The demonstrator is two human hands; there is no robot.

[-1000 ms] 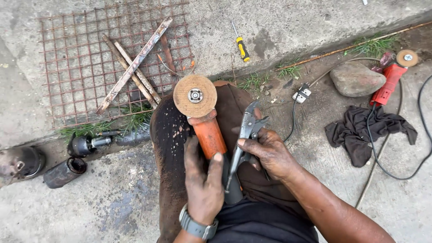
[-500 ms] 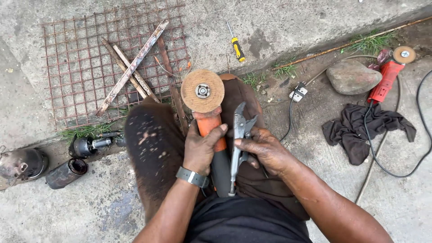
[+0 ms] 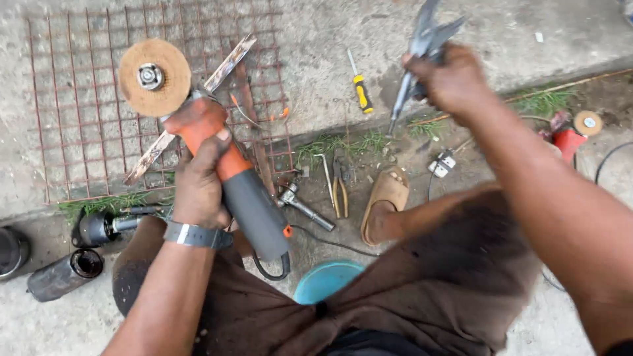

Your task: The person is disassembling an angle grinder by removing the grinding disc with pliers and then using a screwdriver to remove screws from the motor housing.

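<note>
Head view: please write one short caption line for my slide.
Seated person's left hand grips an orange-grey angle grinder over rusty wire mesh; right hand lifts locking pliers.

Flat, even daylight is seen; shadows are soft and weak. No glare is noted. Motion blur is carried by the raised right hand (image 3: 455,79); edges are slightly bowed.

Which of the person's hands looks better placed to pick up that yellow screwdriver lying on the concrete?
Probably the right hand: it is raised near the yellow screwdriver, though it grips locking pliers. The left hand is farther off, wrapped around the angle grinder.
</note>
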